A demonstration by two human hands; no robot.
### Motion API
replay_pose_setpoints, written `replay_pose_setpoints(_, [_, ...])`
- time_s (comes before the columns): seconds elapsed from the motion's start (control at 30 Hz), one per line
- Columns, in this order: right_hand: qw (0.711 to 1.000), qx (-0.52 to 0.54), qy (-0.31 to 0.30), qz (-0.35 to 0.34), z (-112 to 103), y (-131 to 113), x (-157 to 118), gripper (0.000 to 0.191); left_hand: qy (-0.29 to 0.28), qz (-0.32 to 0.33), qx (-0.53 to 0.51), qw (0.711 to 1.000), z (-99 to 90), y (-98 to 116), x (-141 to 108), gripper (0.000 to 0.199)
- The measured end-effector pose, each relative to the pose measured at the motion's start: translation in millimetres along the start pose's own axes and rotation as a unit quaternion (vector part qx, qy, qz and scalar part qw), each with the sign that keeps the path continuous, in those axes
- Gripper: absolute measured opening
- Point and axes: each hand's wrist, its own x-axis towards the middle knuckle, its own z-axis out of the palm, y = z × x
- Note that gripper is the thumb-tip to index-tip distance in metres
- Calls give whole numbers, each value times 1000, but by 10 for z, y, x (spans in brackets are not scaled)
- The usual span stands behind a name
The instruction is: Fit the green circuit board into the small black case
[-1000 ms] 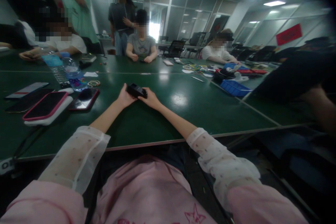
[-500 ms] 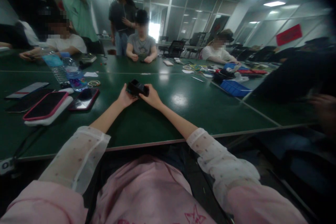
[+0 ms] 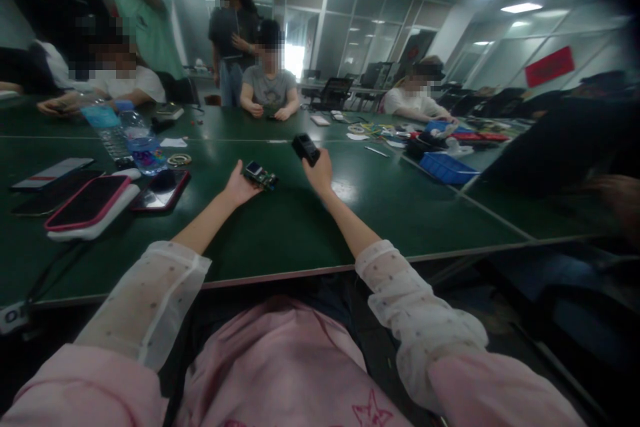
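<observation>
A green circuit board with a small screen point(image 3: 261, 175) rests on the fingers of my left hand point(image 3: 241, 187), palm up over the green table point(image 3: 300, 233). To its right, my right hand point(image 3: 319, 170) grips a black case point(image 3: 305, 149) by its near end, lifted a little above the tabletop. The board and the case are apart. My left thumb points up beside the board, and the fingers under it are partly hidden.
Phones point(image 3: 87, 201), another phone point(image 3: 161, 190) and water bottles point(image 3: 141, 140) stand at the left. A blue tray point(image 3: 447, 168) and cables point(image 3: 375, 128) lie at the right. Several people sit or stand around the table.
My right hand has moved away to the right with the black case, off the circuit board. The board is now uncovered in my left hand, which has stayed in place.
</observation>
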Motion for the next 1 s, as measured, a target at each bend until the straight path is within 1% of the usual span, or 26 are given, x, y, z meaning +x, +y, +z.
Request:
replay_pose_setpoints(0.1, [997, -44, -43, 38, -5, 93, -16, 45, 0, -2, 1, 1000, 2, 0, 8, 65])
replay_pose_setpoints(0.2, [990, -85, -88, 65, -8, 116, -46, 44, 0, -3, -1, 1000, 9, 1, 4, 64])
replay_pose_setpoints(0.3, [980, -130, -136, 72, -3, 105, -68, 44, 3, -3, 1, 1000, 18, 2, -5, 65])
replay_pose_setpoints(0.37, [974, -153, -150, 69, 8, 97, -79, 45, 3, -4, 1, 1000, 21, 3, -12, 64])
replay_pose_setpoints(0.43, [973, -168, -141, 67, 24, 96, -89, 50, 2, -4, 1, 1000, 21, 5, -19, 64])
replay_pose_setpoints(0.57, [978, -174, -98, 57, 48, 112, -102, 61, 0, -5, 5, 1000, 20, 5, -28, 65])
replay_pose_setpoints(0.73, [982, -157, -97, 45, 53, 131, -100, 59, -4, -6, 8, 1000, 25, 2, -31, 65])
replay_pose_setpoints(0.87, [988, -121, -81, 44, 52, 135, -94, 55, -3, -5, 5, 1000, 33, 3, -36, 65])
replay_pose_setpoints(1.0, [988, -110, -92, 51, 55, 135, -90, 55, -1, -6, 1, 1000, 41, 0, -38, 63])
